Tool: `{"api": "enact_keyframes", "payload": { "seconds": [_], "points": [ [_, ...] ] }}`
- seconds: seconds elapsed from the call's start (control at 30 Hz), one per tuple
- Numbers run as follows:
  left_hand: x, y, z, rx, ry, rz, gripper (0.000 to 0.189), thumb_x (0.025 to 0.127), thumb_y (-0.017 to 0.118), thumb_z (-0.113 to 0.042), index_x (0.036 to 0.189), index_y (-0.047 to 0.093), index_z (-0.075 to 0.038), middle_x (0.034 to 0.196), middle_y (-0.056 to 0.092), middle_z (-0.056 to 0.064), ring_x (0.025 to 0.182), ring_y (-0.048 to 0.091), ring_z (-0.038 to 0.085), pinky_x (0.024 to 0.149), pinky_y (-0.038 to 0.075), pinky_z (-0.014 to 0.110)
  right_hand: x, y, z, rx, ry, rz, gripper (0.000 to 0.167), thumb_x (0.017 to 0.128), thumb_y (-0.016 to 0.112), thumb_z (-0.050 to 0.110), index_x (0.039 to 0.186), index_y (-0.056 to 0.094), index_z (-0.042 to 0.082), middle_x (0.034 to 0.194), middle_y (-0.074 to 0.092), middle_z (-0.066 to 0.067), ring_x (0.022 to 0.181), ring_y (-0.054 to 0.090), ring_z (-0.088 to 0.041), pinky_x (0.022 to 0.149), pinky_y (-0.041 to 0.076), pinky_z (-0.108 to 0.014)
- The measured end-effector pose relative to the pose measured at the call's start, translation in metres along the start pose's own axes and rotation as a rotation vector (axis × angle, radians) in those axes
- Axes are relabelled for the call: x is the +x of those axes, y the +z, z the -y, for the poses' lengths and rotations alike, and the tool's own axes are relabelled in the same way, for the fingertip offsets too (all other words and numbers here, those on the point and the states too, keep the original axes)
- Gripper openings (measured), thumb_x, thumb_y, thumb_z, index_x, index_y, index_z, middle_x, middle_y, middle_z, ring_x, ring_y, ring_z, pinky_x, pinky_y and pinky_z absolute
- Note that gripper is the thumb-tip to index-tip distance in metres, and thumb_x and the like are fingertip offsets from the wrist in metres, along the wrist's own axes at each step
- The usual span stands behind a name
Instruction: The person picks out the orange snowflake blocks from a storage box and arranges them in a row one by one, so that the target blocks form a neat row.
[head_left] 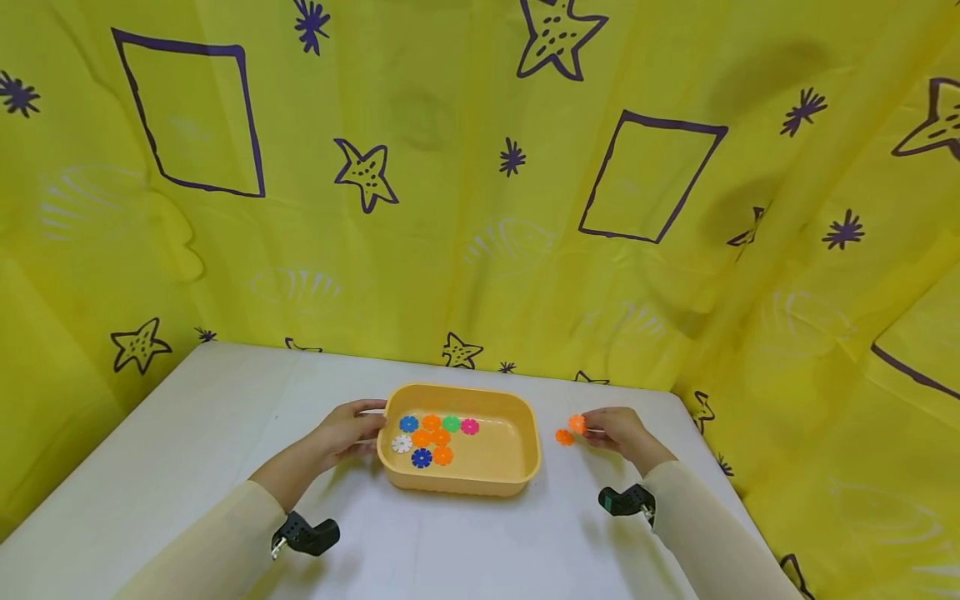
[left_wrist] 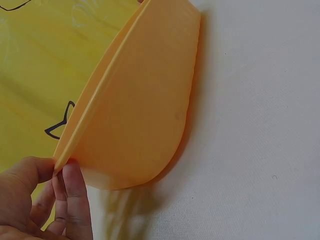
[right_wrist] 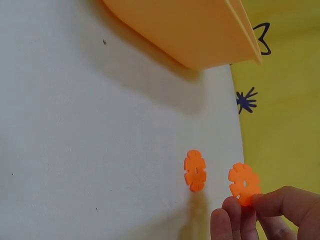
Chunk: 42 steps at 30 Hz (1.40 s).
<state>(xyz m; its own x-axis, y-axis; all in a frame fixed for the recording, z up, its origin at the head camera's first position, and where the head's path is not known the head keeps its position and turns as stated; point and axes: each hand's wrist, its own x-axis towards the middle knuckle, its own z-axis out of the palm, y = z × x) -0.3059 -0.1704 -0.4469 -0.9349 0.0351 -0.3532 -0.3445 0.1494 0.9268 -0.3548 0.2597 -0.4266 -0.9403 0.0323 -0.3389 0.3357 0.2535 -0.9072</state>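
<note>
My left hand [head_left: 351,429] pinches the left rim of a pale orange plastic basin [head_left: 487,482], thumb inside and fingers outside, as the left wrist view shows. Several notched plastic discs lie in the basin's left half: blue [head_left: 408,424], green [head_left: 451,423], pink [head_left: 469,427], white [head_left: 402,443], dark blue [head_left: 422,457] and orange [head_left: 442,455]. Right of the basin, my right hand [head_left: 618,432] pinches an orange notched disc [right_wrist: 244,183] by its edge between thumb and fingers. Another orange disc [right_wrist: 195,170] lies flat on the table beside it.
A white-covered table [head_left: 465,550] carries everything. Behind it and along the right side hangs a yellow curtain [head_left: 450,275] with drawn stars and frames. Black cameras are strapped to the left wrist [head_left: 307,534] and right wrist [head_left: 627,500].
</note>
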Motion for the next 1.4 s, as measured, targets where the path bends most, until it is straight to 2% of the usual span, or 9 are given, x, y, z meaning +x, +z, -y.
{"api": "enact_keyframes", "payload": {
  "seconds": [0.3,0.53,0.83,1.4],
  "points": [
    [0.0,0.001,-0.001,0.004,-0.015,-0.014,0.051,0.096,0.061,-0.015,0.144,0.045,-0.005,0.124,0.061,0.021,0.081,0.065,0.017,0.069,0.058,0.025,0.007,-0.003,-0.008,-0.018,0.053,-0.033,0.037,0.096,0.058,0.004,0.126,0.053,-0.018,0.087,0.068,-0.007,0.072,0.066,-0.013,0.077,0.059,-0.029],
    [-0.002,0.002,-0.002,0.005,-0.018,-0.015,0.051,0.097,0.06,-0.015,0.144,0.045,-0.006,0.127,0.059,0.022,0.083,0.065,0.018,0.069,0.058,0.025,0.009,-0.006,-0.012,-0.019,0.064,-0.045,0.039,0.095,0.059,0.004,0.126,0.053,-0.018,0.088,0.068,-0.008,0.071,0.065,-0.014,0.073,0.059,-0.028],
    [0.0,0.002,0.0,0.019,-0.015,-0.025,0.049,0.097,0.06,-0.016,0.144,0.046,-0.006,0.126,0.06,0.021,0.085,0.065,0.019,0.072,0.058,0.027,0.009,-0.01,-0.015,-0.058,0.116,-0.071,0.04,0.095,0.06,0.005,0.129,0.052,-0.016,0.093,0.068,-0.013,0.073,0.064,-0.015,0.075,0.059,-0.028],
    [-0.001,0.002,0.002,0.016,-0.012,-0.031,0.048,0.097,0.06,-0.016,0.143,0.047,-0.006,0.123,0.062,0.02,0.083,0.065,0.019,0.069,0.057,0.025,0.008,-0.012,-0.019,-0.06,0.115,-0.073,0.038,0.094,0.059,0.002,0.128,0.053,-0.016,0.09,0.07,-0.012,0.072,0.063,-0.016,0.074,0.059,-0.028]
  ]
}}
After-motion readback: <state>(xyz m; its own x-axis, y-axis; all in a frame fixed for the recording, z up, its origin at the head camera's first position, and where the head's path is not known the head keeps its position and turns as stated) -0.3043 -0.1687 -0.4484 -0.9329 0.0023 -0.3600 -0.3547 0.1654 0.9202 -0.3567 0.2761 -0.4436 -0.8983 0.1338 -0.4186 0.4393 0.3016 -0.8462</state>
